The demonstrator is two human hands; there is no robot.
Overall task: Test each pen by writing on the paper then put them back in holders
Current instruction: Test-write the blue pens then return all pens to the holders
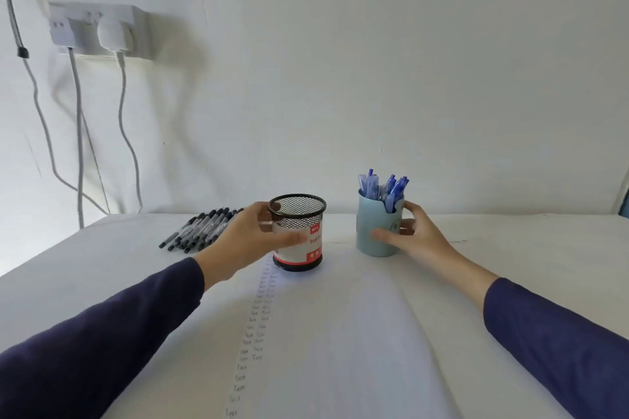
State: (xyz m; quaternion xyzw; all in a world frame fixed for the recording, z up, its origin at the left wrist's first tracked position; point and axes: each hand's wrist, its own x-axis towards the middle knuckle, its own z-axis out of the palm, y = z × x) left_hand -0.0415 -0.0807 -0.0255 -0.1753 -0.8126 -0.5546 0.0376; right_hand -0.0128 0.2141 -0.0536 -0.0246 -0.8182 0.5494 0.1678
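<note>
The left hand (253,235) reaches forward from a dark navy sleeve (102,343) and grips the black wire-mesh cylindrical pen holder with a white and red label (299,211). Its thumb lies across the label at the front and its fingers curl round the holder's far left side. The right hand (413,231), from a matching sleeve, grips the pale blue plastic cup holder (369,218) the same way, with the thumb pressed on the front wall and the fingers wrapped round the right and back. Both arms are stretched out, wrists low over the surface.

A bunch of blue click pens (383,185) stands upright in the blue holder. The two holders sit upright side by side and apart, the blue one at three o'clock from the mesh one. At nine to ten o'clock from the mesh holder, a row of black capped pens (200,228) lies flat on the white bench (544,248), just beside the left hand.

White paper (340,333) covers the bench in front of the holders; its edges are hard to make out. Two narrow columns of small handwritten words (257,323) run from the mesh holder's base toward six o'clock.

Behind the bench stands a plain white wall (374,61). At ten o'clock on it is a white double socket (95,27) with plugs in it, and pale cables (124,119) hang down from these.
</note>
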